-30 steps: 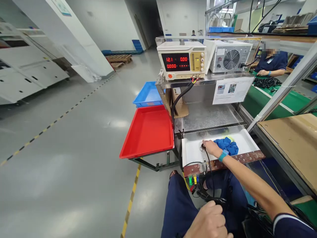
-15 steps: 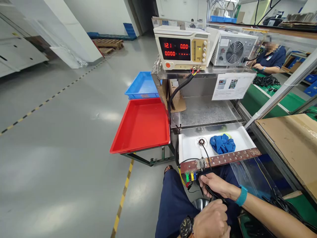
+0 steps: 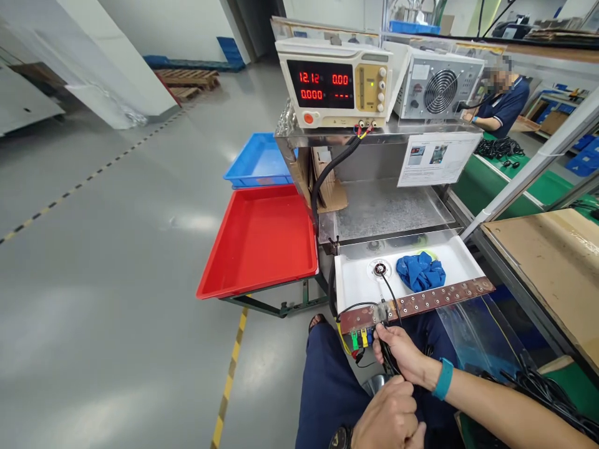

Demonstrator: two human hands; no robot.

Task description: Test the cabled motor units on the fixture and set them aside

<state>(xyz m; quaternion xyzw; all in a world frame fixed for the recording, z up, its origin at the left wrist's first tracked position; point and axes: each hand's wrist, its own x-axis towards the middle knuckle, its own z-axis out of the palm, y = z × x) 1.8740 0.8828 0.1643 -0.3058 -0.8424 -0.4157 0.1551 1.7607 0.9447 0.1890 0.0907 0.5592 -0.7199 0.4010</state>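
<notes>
Below, both hands (image 3: 395,386) grip a black cable (image 3: 388,299); white tray (image 3: 355,287) holds blue cloth (image 3: 420,272).

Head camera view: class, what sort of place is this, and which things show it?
Probably a factory electrical test station: a bench power supply with red digits, a green conveyor line where another person works, and red parts tray beside marked floor lanes.

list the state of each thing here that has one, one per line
power supply: on, display lit
red tray: empty
blue cloth: crumpled in the white tray
black cable: round end seated in the white tray
right hand: fingers closed on the black cable
left hand: closed, beside the right hand
</notes>
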